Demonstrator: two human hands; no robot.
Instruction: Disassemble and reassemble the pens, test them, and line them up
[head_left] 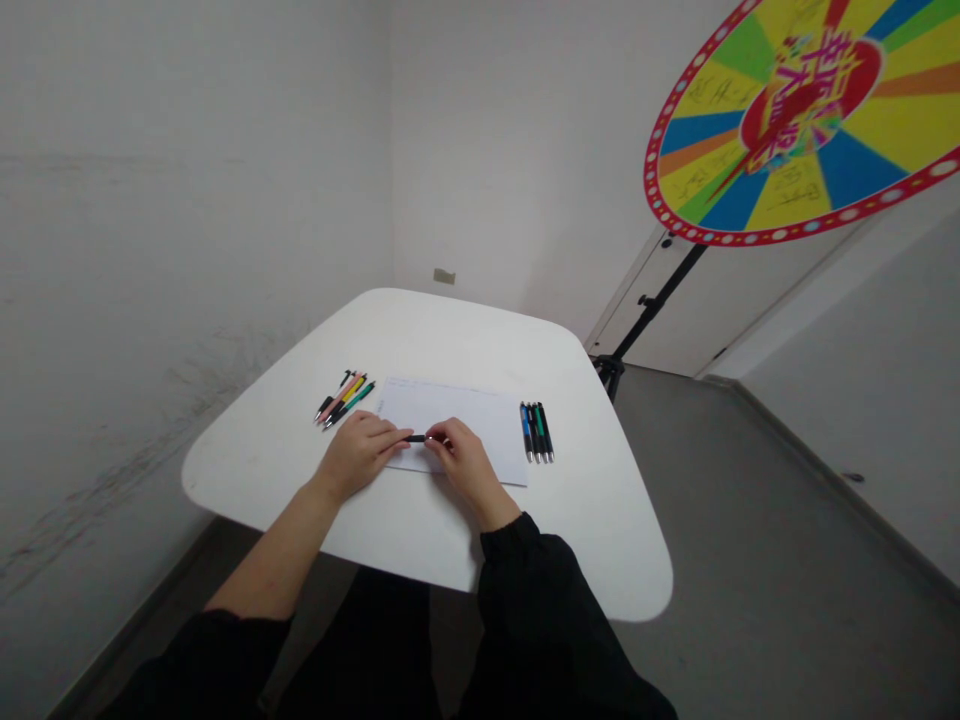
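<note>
A dark pen point(415, 438) lies sideways between my two hands, over a sheet of white paper point(480, 405) on the table. My left hand point(363, 452) closes its fingers around one end of the pen. At the other end, my right hand point(457, 452) pinches the pen between thumb and fingers. The ends of the pen are hidden by my fingers. Several pens in pink, yellow, green and black point(346, 398) lie slanted beside the paper's left edge. To the right of the paper, several pens with blue, green and black barrels point(537, 432) lie side by side.
The white table point(600, 540) has rounded corners and stands near a scuffed wall point(187, 300) on the left. Beyond it on the right, a colourful prize wheel point(787, 120) rises on a black stand point(646, 318).
</note>
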